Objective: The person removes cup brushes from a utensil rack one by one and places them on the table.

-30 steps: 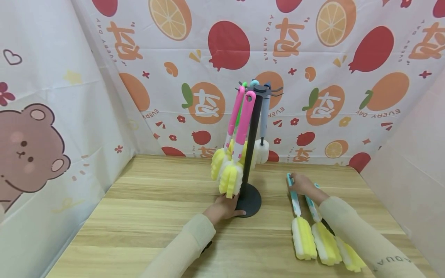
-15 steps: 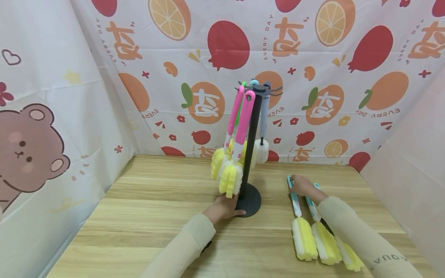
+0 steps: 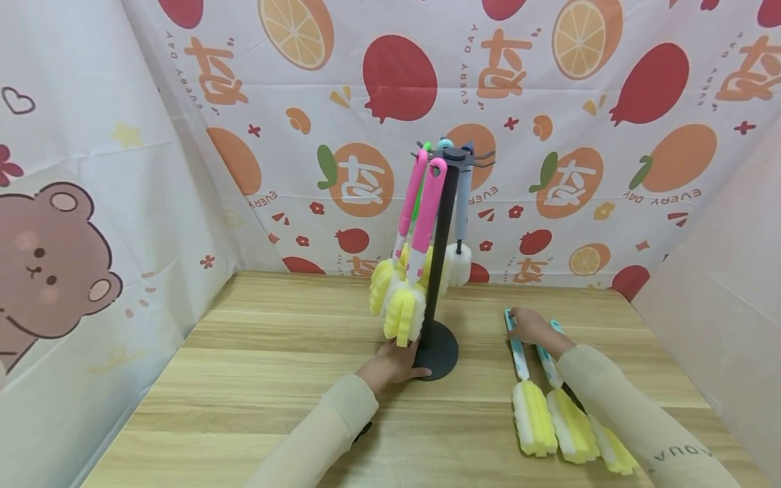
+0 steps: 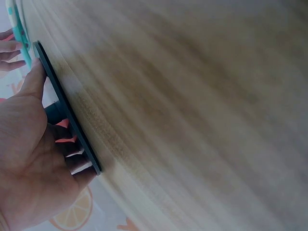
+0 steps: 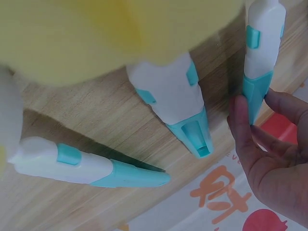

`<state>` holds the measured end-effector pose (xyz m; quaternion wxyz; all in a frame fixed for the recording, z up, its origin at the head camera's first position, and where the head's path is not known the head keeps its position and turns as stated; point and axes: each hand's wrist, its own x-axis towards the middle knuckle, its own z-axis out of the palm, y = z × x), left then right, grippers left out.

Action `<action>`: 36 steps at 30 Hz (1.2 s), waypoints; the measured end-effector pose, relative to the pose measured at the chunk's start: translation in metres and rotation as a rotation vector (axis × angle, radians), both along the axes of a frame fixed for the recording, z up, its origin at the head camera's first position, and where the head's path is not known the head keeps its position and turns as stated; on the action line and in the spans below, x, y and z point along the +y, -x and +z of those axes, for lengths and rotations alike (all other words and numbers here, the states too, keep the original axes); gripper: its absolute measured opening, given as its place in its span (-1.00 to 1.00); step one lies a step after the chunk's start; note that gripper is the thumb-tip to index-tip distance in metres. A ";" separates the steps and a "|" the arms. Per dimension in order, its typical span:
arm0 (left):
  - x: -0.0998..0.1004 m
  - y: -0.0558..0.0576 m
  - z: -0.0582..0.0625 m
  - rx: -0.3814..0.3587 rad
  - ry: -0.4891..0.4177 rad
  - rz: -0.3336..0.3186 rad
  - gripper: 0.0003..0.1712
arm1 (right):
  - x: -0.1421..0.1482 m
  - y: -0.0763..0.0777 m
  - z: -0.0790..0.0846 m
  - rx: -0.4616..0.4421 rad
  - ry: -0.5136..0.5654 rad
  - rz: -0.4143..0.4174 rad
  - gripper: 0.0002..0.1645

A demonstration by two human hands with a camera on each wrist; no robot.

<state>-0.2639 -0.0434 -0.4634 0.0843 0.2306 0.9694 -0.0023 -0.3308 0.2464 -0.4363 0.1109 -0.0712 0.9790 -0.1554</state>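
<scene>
Three brushes (image 3: 572, 427) with teal-and-white handles lie on the counter (image 3: 262, 352) at the lower right of the head view, their yellow-and-white sponge heads toward the bottom edge. With our right hand (image 3: 532, 327) we pinch the handle end of the leftmost brush (image 3: 527, 396) between thumb and fingers. Near the centre, our left hand (image 3: 395, 362) rests with fingers and thumb spread on the round base (image 3: 443, 352) of a black stand (image 3: 444, 237), where we see pink-, green- and blue-handled brushes (image 3: 427, 220) hanging.
</scene>
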 end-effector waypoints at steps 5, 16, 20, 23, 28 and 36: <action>0.000 0.002 -0.002 0.012 -0.016 -0.011 -0.05 | 0.001 0.000 -0.002 -0.036 0.016 -0.022 -0.41; -0.001 0.002 -0.003 0.006 -0.020 -0.014 -0.06 | 0.002 0.001 -0.004 -0.054 0.023 -0.033 -0.40; -0.001 0.001 -0.003 0.008 -0.009 -0.011 -0.06 | 0.002 0.000 -0.004 -0.042 0.014 -0.017 -0.40; 0.000 0.001 -0.003 0.008 -0.006 -0.008 -0.06 | 0.001 -0.001 -0.003 -0.036 0.011 -0.009 -0.41; -0.001 0.001 -0.002 0.006 -0.002 -0.006 -0.06 | 0.000 -0.003 -0.002 -0.019 -0.009 0.009 -0.42; -0.001 0.002 -0.003 0.004 -0.009 -0.009 -0.06 | 0.002 0.000 -0.004 -0.058 0.010 -0.024 -0.37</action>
